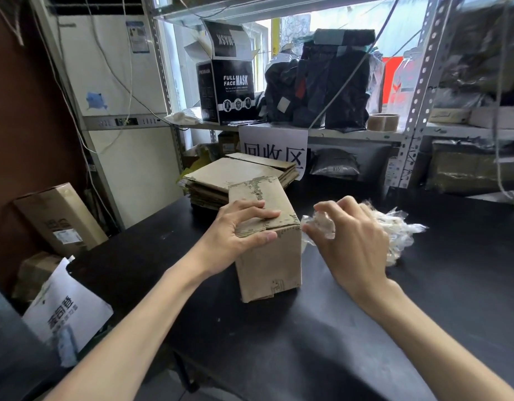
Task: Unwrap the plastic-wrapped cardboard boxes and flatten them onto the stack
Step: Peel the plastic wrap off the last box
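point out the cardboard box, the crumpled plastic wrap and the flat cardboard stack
cardboard box [271, 264], head view, front side face
plastic wrap [400, 230], head view, loose crumpled end
cardboard stack [238, 172], head view, top sheet

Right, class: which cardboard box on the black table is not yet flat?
The upright box that the left hand grips at its top; the others lie flat in the stack behind it.

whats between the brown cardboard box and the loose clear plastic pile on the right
The right hand, gripping a crumpled wad of clear plastic wrap beside the brown cardboard box; the loose clear plastic pile lies behind it. Head view.
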Available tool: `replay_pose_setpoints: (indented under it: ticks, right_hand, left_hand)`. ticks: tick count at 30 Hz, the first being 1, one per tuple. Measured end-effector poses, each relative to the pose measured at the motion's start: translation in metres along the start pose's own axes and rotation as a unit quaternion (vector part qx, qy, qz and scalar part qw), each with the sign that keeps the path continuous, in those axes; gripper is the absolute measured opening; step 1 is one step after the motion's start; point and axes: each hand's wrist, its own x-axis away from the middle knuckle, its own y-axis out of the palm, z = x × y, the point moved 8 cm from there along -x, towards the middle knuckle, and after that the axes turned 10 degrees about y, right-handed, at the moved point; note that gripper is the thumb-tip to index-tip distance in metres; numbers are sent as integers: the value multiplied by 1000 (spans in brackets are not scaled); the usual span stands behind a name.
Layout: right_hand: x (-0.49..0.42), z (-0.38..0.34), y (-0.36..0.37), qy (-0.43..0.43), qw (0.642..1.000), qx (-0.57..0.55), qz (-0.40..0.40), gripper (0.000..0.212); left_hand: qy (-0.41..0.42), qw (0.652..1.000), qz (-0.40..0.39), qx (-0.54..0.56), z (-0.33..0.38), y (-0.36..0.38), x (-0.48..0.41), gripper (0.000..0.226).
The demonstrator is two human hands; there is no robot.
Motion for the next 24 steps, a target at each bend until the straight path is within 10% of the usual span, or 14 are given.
replay_pose_setpoints:
  ticks: [5,11,24]
  right_hand:
    - [-4,23,18,132,971,-169,-104,36]
    - [2,24,43,300,822,-407,-263,37]
    - [2,20,37,247,820,-424,-294,17]
  left_hand:
    - [0,1000,6,-7,2,2,-2,40]
    - [-6,1000,8,-1,2,1,-2,35]
    - [2,999,6,54,-4,-4,2,40]
